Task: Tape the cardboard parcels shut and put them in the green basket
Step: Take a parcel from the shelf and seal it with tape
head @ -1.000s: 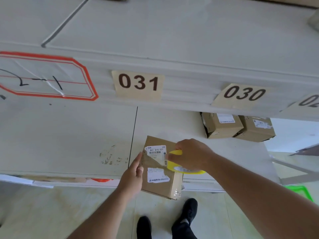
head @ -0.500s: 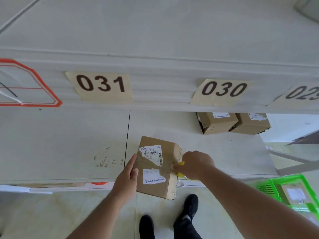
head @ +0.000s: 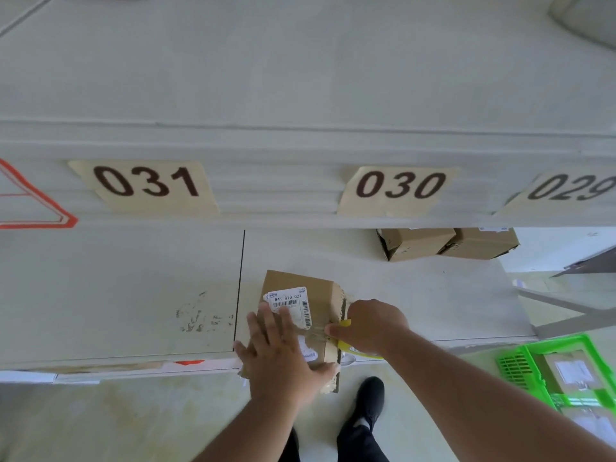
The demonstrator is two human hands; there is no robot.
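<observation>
Cardboard parcel (head: 310, 288) lies at the shelf (head: 133, 288) front edge, long axis 12-to-6. Left hand (head: 283, 358) presses spread on its top. Right hand (head: 370, 325), at parcel's 3 o'clock, grips yellow tape dispenser (head: 345, 345). Green basket (head: 520, 365) at 4 o'clock, nearer the right hand.

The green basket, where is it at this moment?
In the head view the green basket stands on the floor at the lower right, below the shelf edge and beyond the person's right forearm, with labelled parcels already inside.

pale shelf (head: 416, 295) with three cardboard parcels: one (head: 300, 285) at front (overhanging), two (head: 416, 243) behind
</observation>
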